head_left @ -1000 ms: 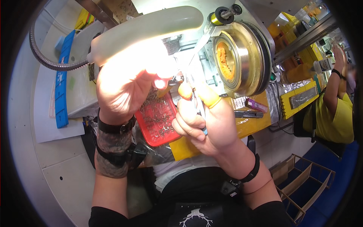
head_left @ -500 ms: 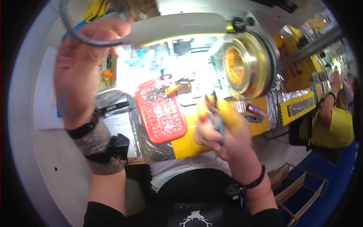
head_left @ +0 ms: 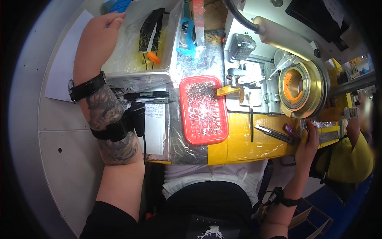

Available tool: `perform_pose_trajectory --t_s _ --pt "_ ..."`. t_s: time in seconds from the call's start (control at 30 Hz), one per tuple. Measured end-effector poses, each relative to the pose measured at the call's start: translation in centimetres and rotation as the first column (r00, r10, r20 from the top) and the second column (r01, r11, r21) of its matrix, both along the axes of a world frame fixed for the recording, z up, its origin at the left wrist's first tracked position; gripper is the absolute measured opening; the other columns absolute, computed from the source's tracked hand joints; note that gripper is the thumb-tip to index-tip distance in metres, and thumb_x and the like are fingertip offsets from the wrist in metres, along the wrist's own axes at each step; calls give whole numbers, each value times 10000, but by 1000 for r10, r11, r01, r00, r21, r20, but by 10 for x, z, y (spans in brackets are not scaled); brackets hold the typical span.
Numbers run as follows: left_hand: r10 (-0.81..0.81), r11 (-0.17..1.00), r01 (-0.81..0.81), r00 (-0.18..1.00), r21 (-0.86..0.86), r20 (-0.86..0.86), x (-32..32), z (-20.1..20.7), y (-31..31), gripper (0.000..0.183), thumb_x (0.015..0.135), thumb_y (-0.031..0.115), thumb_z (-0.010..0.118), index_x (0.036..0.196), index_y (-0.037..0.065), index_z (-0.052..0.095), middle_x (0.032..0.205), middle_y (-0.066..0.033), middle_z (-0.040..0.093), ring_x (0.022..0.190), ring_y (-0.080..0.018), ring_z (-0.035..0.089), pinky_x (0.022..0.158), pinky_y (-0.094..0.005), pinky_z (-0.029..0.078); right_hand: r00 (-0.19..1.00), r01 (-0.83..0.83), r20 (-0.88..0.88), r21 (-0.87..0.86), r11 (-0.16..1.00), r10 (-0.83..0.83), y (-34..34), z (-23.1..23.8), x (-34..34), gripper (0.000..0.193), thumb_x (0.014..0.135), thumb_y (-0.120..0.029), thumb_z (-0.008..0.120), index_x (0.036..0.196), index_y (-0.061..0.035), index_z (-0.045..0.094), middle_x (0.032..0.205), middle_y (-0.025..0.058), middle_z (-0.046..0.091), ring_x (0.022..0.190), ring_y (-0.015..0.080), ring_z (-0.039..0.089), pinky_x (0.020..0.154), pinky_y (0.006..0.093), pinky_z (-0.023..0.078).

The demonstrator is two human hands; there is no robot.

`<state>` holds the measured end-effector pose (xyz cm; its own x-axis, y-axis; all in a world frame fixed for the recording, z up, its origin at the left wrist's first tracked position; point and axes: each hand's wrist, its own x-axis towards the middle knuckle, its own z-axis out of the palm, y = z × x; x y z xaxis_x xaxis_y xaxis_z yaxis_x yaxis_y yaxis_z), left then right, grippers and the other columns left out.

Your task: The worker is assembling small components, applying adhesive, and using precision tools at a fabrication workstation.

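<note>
One blue strip (head_left: 120,5), one red tray (head_left: 204,140) of metal bits (head_left: 201,91). Strip's bright, partly cropped, up by the plastic bin (head_left: 133,78); left hand (head_left: 101,34) pinching it. Right hand (head_left: 307,144) near a purple thing (head_left: 288,128), can't tell its grip.

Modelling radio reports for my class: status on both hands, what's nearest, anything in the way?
Left hand pinching blue strip. Right hand beside purple item, grip unclear. Red tray with metal bits between hands, blocking neither.

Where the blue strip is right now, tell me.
The blue strip is at the top edge of the head view, left of centre, at the fingertips of the left hand and beside the tub.
</note>
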<state>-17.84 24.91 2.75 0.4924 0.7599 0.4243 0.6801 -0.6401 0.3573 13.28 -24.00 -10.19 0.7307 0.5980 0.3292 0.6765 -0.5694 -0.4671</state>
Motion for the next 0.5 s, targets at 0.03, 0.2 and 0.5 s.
perform_pose_trajectory --t_s 0.03,0.2,0.5 --pt "-9 1000 9 1000 -1 5 2 3 -1 340 1012 284 645 1202 26 758 1330 -136 717 1249 -251 659 1105 -333 441 1000 19 25 -49 999 -18 -1 2 0 301 1054 -102 555 1329 -4 630 1181 172 639 1129 352 627 994 387 482" --pt "-157 985 135 964 110 217 8 20 -17 312 937 271 763 1076 -7 778 1080 -100 797 943 -197 728 914 -316 523 993 28 118 -100 995 -16 -7 -3 -3 296 968 -23 605 1255 -38 677 1157 177 623 1096 383 604 969 441 481" --pt "-441 815 567 739 -118 509 33 24 -128 254 1041 187 660 907 -20 721 816 -47 720 759 -118 622 747 -245 498 989 -137 108 428 893 100 32 42 -38 120 883 30 675 1003 17 671 984 147 672 898 283 652 836 370 511"
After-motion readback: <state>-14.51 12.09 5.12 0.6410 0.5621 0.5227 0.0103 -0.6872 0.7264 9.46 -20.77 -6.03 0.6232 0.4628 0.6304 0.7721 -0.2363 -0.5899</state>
